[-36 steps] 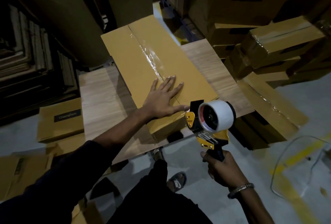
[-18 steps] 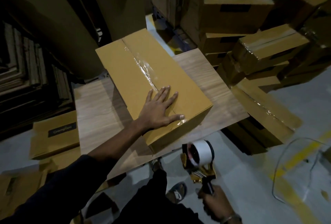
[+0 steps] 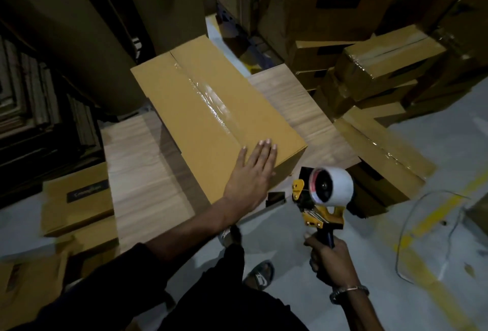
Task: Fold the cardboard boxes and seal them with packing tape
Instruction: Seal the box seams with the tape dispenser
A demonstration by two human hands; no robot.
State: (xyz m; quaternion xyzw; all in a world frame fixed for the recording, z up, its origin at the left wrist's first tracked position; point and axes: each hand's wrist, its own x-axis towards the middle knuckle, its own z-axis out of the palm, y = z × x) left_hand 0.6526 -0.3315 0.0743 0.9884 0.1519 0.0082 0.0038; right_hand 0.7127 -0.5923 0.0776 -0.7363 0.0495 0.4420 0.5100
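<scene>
**Kid:** What is your left hand (image 3: 250,172) doing?

**Me:** It lies flat on top of the cardboard box (image 3: 211,116). My fingers are straight and close together. They press down near the box's front corner, the one closest to me.

**Kid:** What does the box look like?

**Me:** It is long and yellow-brown. Its two top flaps are shut and meet in the middle. A shiny strip of clear tape (image 3: 211,103) runs along that line, from the far end of the box down toward my fingertips. The tape looks a bit wrinkly in the middle.

**Kid:** Where is the box?

**Me:** It sits under my left hand on a wooden table (image 3: 137,161). It is turned a little, so one corner points at my other hand.

**Kid:** And your right hand (image 3: 330,262)?

**Me:** It is lower and nearer to me than the left one, past the table's edge. My fingers are wrapped round the dark handle of the tape gun (image 3: 319,198). The gun is yellow and stands up above my fist. It has a fat white roll of tape (image 3: 332,185) on it. The roll is just beside the box's front corner, but I cannot tell if it touches.

**Kid:** What is behind your right hand?

**Me:** A pile of taped boxes (image 3: 383,66), beyond the table.
</scene>
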